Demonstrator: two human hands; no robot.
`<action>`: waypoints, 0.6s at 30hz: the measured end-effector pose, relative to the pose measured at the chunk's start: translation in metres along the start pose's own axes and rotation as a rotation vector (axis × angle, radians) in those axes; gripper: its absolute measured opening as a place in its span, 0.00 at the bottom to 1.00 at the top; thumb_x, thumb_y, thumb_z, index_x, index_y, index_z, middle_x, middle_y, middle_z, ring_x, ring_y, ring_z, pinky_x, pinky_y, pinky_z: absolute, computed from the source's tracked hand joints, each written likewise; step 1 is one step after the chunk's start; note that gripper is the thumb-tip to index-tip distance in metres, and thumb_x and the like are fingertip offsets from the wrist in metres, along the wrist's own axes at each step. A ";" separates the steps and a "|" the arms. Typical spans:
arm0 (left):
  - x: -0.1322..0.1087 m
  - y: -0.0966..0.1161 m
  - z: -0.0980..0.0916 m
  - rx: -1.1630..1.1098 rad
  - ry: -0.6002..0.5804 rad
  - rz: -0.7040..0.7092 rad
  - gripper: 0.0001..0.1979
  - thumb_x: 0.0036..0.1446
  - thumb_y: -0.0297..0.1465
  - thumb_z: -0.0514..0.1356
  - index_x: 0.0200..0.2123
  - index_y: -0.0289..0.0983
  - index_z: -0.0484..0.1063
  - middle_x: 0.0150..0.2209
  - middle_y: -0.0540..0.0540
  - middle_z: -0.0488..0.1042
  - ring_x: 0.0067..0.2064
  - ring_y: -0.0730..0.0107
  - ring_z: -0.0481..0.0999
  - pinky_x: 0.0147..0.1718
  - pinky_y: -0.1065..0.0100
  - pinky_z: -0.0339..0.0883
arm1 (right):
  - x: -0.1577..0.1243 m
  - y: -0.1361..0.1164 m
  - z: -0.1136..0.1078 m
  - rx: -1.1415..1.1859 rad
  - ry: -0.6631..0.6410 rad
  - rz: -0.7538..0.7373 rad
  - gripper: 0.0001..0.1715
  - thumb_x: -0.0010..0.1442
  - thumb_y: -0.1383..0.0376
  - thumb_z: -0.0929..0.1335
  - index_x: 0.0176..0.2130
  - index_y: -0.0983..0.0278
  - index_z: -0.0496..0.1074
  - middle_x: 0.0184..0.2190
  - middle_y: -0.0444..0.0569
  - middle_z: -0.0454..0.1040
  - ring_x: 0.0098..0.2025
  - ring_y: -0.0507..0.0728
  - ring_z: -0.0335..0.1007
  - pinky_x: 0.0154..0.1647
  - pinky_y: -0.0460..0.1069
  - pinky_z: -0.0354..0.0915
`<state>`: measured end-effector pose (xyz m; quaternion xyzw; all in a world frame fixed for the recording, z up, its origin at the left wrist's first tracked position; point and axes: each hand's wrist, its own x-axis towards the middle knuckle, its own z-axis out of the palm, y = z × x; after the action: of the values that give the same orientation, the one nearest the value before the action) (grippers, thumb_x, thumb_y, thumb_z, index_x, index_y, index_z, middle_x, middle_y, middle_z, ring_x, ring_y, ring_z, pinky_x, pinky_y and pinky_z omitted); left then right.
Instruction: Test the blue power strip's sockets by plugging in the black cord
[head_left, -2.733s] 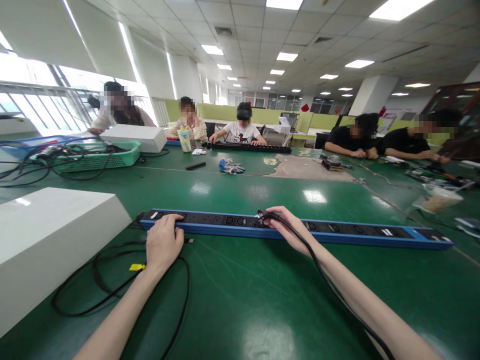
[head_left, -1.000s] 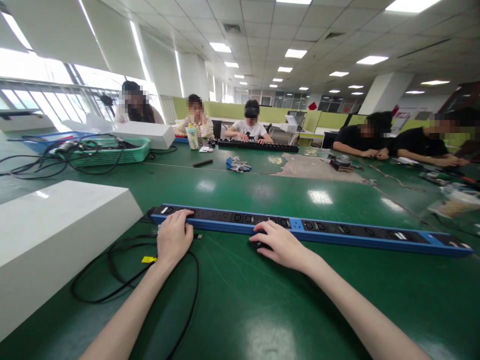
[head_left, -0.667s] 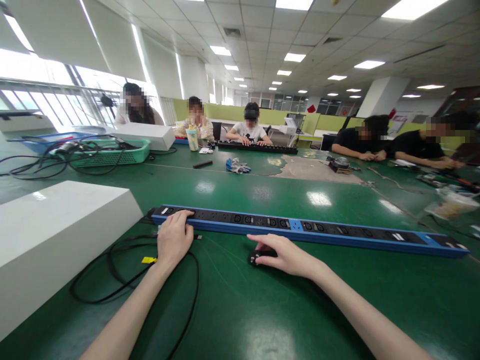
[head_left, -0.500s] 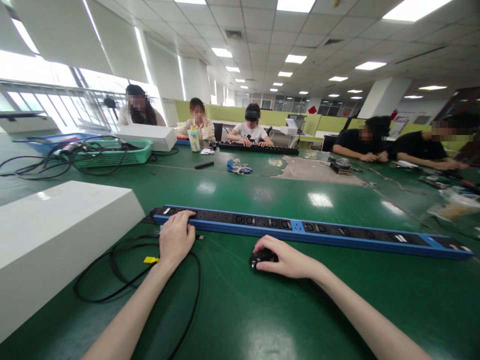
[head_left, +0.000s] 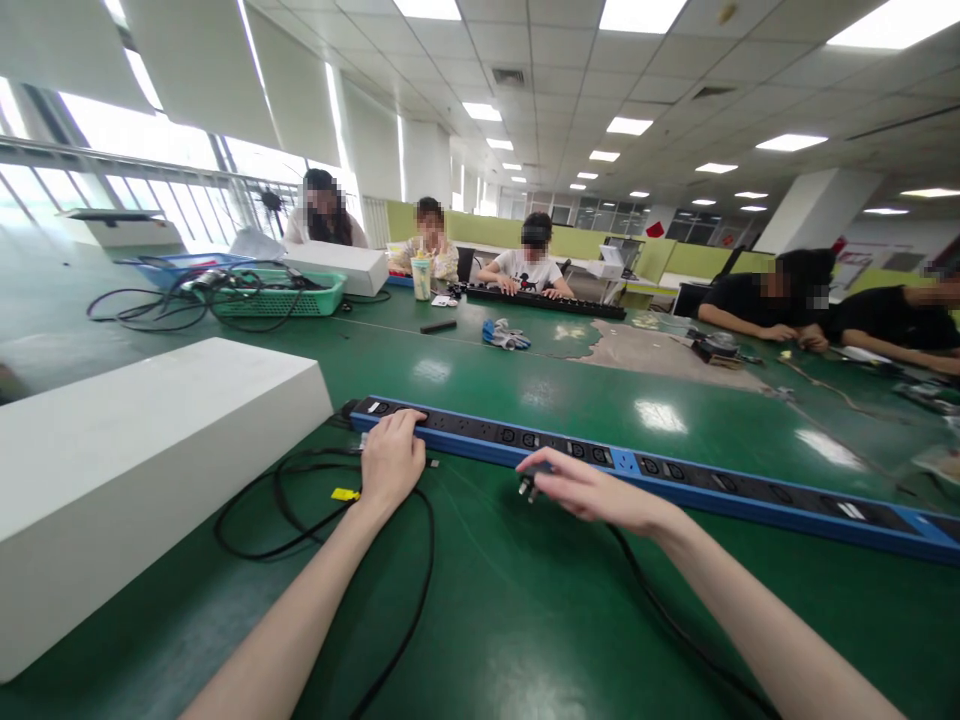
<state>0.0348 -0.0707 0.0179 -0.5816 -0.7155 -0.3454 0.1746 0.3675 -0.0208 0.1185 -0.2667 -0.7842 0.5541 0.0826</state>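
Left hand (head_left: 391, 458) lies palm down on the near-left end of the blue power strip (head_left: 750, 497). Its fingers are spread loosely over the top face, pressing and not wrapped around it. The strip lies flat on the green table (head_left: 525, 630), running from about 11 o'clock to 3 o'clock ahead of the person. Right hand (head_left: 596, 493) hovers just in front of the strip's middle, at about 12 o'clock. Its fingertips are pinched on a black plug (head_left: 531, 477) with the metal prongs pointing toward 9 o'clock; the plug is close to the sockets but not seated in one. The plug's cord (head_left: 660, 612) trails back toward 5 o'clock beneath the right forearm. A second black cable (head_left: 424, 575) loops on the table under the left forearm and carries a yellow tag (head_left: 346, 494) at the wrist. White box (head_left: 142, 450) sits at 9 o'clock, green basket (head_left: 300, 300) at 11 o'clock. Other people sit along the far edge.
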 end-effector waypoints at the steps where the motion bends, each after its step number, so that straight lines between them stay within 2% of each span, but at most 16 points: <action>1: 0.000 0.000 0.000 -0.001 0.000 -0.001 0.18 0.61 0.25 0.53 0.52 0.42 0.72 0.52 0.42 0.76 0.56 0.52 0.71 0.57 0.53 0.63 | 0.006 -0.009 -0.003 0.093 -0.001 0.030 0.26 0.68 0.42 0.63 0.54 0.56 0.69 0.33 0.43 0.68 0.26 0.48 0.56 0.21 0.42 0.51; 3: 0.000 0.000 -0.001 -0.003 0.003 -0.003 0.18 0.61 0.25 0.53 0.52 0.42 0.72 0.52 0.42 0.76 0.56 0.51 0.72 0.56 0.53 0.63 | 0.021 -0.025 -0.009 0.213 0.005 0.045 0.26 0.68 0.42 0.64 0.50 0.58 0.71 0.29 0.41 0.65 0.23 0.47 0.51 0.18 0.41 0.44; 5: -0.001 0.000 -0.002 -0.004 0.007 -0.005 0.18 0.61 0.25 0.53 0.52 0.41 0.72 0.52 0.42 0.76 0.55 0.51 0.72 0.56 0.53 0.64 | 0.041 -0.039 -0.013 0.212 0.021 0.015 0.23 0.65 0.45 0.69 0.48 0.60 0.72 0.27 0.40 0.64 0.22 0.46 0.52 0.17 0.40 0.44; 7: -0.001 0.000 -0.002 -0.002 0.011 -0.004 0.18 0.61 0.25 0.53 0.52 0.41 0.72 0.52 0.42 0.76 0.55 0.52 0.72 0.56 0.53 0.64 | 0.065 -0.051 -0.016 0.150 0.097 -0.027 0.23 0.62 0.48 0.73 0.47 0.61 0.72 0.26 0.42 0.68 0.24 0.47 0.59 0.17 0.40 0.51; 9: -0.001 0.000 -0.002 0.002 0.012 -0.004 0.18 0.61 0.25 0.53 0.52 0.41 0.71 0.53 0.42 0.76 0.56 0.52 0.72 0.57 0.54 0.64 | 0.091 -0.061 -0.019 0.075 0.205 -0.059 0.20 0.62 0.52 0.73 0.45 0.63 0.71 0.28 0.46 0.75 0.26 0.50 0.68 0.21 0.43 0.63; 14: 0.000 0.000 -0.001 0.010 0.019 -0.002 0.18 0.61 0.25 0.54 0.53 0.41 0.71 0.53 0.42 0.76 0.55 0.53 0.72 0.57 0.55 0.64 | 0.153 -0.081 -0.013 -0.341 0.379 -0.046 0.13 0.62 0.57 0.69 0.35 0.65 0.74 0.24 0.50 0.78 0.26 0.55 0.75 0.28 0.46 0.68; 16: 0.000 0.000 0.000 0.013 0.025 -0.014 0.18 0.61 0.25 0.54 0.53 0.41 0.71 0.52 0.42 0.76 0.55 0.52 0.73 0.56 0.55 0.65 | 0.173 -0.081 -0.003 -0.572 0.421 -0.045 0.13 0.58 0.56 0.71 0.32 0.64 0.75 0.23 0.50 0.78 0.29 0.57 0.76 0.31 0.47 0.68; 18: 0.000 -0.001 0.002 0.019 0.034 -0.038 0.18 0.61 0.25 0.54 0.53 0.40 0.70 0.51 0.41 0.75 0.54 0.52 0.73 0.55 0.55 0.66 | 0.190 -0.076 0.006 -0.721 0.453 -0.046 0.13 0.56 0.55 0.72 0.32 0.63 0.76 0.27 0.50 0.80 0.33 0.59 0.77 0.34 0.47 0.67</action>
<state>0.0339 -0.0697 0.0159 -0.5603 -0.7266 -0.3517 0.1858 0.1795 0.0524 0.1540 -0.3760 -0.8956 0.1698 0.1664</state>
